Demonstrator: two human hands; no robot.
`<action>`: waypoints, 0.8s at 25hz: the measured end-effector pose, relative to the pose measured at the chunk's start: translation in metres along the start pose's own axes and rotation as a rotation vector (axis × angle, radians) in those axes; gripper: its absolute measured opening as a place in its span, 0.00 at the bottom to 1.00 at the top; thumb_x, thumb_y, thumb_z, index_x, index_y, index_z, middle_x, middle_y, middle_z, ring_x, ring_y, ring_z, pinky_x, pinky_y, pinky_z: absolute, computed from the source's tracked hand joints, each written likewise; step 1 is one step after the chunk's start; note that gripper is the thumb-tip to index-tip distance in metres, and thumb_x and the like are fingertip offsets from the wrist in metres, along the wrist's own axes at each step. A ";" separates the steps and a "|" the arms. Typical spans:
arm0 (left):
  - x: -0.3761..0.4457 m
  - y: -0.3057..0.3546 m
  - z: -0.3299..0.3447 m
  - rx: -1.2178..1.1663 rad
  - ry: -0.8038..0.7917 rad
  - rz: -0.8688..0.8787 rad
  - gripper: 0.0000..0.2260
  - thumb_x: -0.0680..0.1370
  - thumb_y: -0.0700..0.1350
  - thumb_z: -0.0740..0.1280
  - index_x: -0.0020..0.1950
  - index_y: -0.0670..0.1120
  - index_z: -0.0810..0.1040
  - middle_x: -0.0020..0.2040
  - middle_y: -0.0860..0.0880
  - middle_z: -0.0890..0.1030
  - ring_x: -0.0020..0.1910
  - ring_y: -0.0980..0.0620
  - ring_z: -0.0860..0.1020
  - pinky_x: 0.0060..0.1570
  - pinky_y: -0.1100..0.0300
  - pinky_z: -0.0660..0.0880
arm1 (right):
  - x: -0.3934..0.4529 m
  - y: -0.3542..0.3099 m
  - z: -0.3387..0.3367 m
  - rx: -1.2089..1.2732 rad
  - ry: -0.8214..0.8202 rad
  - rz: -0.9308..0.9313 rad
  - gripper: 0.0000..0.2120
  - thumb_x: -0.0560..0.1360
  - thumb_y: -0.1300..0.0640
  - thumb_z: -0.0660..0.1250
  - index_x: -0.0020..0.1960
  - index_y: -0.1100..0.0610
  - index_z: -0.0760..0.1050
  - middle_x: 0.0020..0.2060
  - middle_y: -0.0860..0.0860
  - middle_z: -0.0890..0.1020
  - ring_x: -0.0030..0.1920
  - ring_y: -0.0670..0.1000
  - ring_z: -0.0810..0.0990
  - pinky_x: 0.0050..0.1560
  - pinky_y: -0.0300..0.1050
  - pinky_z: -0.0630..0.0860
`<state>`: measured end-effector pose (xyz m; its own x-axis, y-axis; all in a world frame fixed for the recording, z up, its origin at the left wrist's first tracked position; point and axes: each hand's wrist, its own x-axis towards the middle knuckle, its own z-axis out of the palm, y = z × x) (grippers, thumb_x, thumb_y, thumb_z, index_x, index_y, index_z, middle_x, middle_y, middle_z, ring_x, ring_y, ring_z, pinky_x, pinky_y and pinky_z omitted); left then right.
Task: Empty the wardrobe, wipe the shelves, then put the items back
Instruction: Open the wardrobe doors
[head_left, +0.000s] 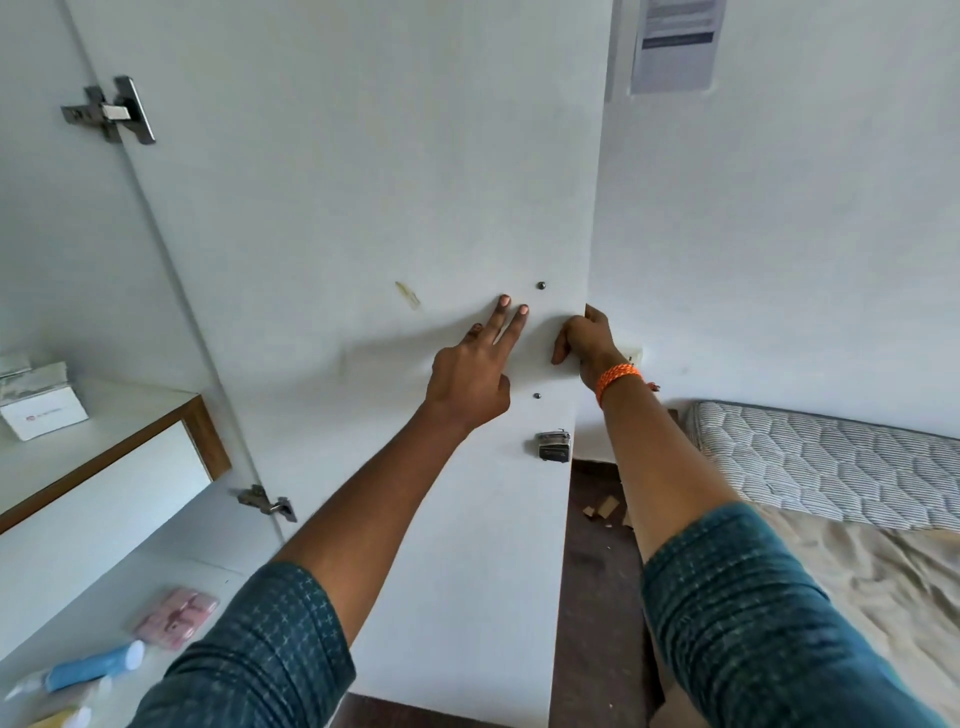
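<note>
Rolled teal sleeves (260, 649) filled the foreground. The left hand (470, 371) pressed two straight, spread fingers (500, 317) flat against the open wardrobe door (363, 208); the right hand (584, 340) curled round that door's outer edge, gripping it.

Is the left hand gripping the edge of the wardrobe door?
No, the left hand presses two straight fingers flat on the door; the right hand grips its edge.
</note>
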<state>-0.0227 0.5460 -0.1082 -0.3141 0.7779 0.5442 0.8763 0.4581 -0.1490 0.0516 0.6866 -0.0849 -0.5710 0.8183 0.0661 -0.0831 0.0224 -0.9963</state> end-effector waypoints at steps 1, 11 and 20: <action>0.005 0.000 0.003 0.006 -0.007 -0.002 0.37 0.74 0.42 0.59 0.79 0.52 0.44 0.79 0.52 0.45 0.67 0.51 0.71 0.34 0.60 0.67 | 0.006 0.000 0.000 -0.004 0.004 0.001 0.18 0.61 0.80 0.52 0.33 0.61 0.72 0.30 0.55 0.74 0.31 0.55 0.70 0.19 0.33 0.66; 0.002 -0.011 -0.010 -0.002 -0.024 -0.008 0.32 0.75 0.44 0.59 0.78 0.54 0.52 0.79 0.55 0.50 0.58 0.49 0.77 0.39 0.60 0.70 | -0.008 0.022 0.027 -0.269 0.404 -0.130 0.27 0.65 0.67 0.60 0.64 0.58 0.70 0.58 0.57 0.77 0.59 0.60 0.74 0.57 0.52 0.75; -0.111 -0.146 -0.070 0.137 0.253 -0.242 0.24 0.70 0.40 0.61 0.67 0.42 0.73 0.70 0.42 0.72 0.64 0.41 0.74 0.53 0.48 0.76 | -0.120 0.046 0.189 -0.579 0.104 -0.854 0.41 0.58 0.66 0.60 0.71 0.56 0.57 0.73 0.60 0.61 0.72 0.60 0.61 0.65 0.59 0.60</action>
<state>-0.0900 0.3626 -0.0895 -0.3908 0.5168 0.7617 0.7256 0.6821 -0.0905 -0.0376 0.4808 -0.1287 -0.4309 0.4446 0.7853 -0.0063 0.8687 -0.4953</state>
